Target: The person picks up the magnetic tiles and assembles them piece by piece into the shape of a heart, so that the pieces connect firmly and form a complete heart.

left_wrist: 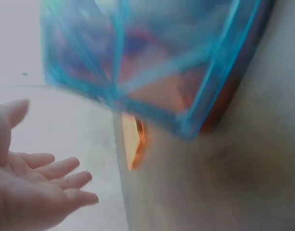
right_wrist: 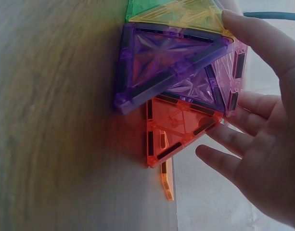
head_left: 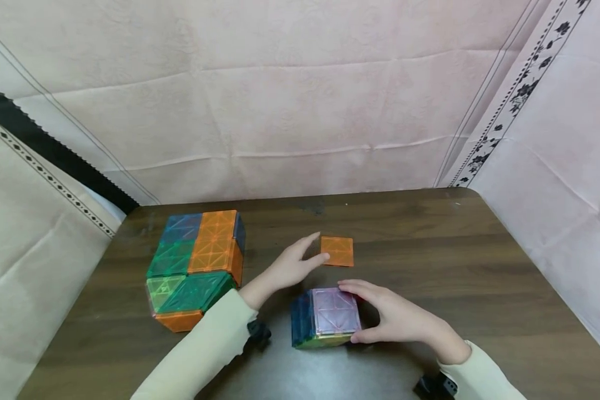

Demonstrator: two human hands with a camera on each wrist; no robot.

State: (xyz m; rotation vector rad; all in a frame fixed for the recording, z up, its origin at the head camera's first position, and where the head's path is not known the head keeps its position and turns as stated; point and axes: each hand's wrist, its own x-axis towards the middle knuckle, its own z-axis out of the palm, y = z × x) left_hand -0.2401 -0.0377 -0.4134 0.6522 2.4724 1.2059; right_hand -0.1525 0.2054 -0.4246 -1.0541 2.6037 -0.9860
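Across the table my left hand reaches out, fingers extended, fingertips at the left edge of a flat orange square magnetic tile. The left wrist view also shows that hand with nothing in it. My right hand holds a small block of magnetic tiles by its right side, thumb at the near corner and fingers at the far one. The block has a lilac top and blue left side. In the right wrist view, purple triangle tiles and a red triangle tile form its near faces.
To the left stands a larger structure of magnetic tiles in orange, green and blue, beside my left forearm. The brown wooden table ends at a pale cloth backdrop behind and at both sides.
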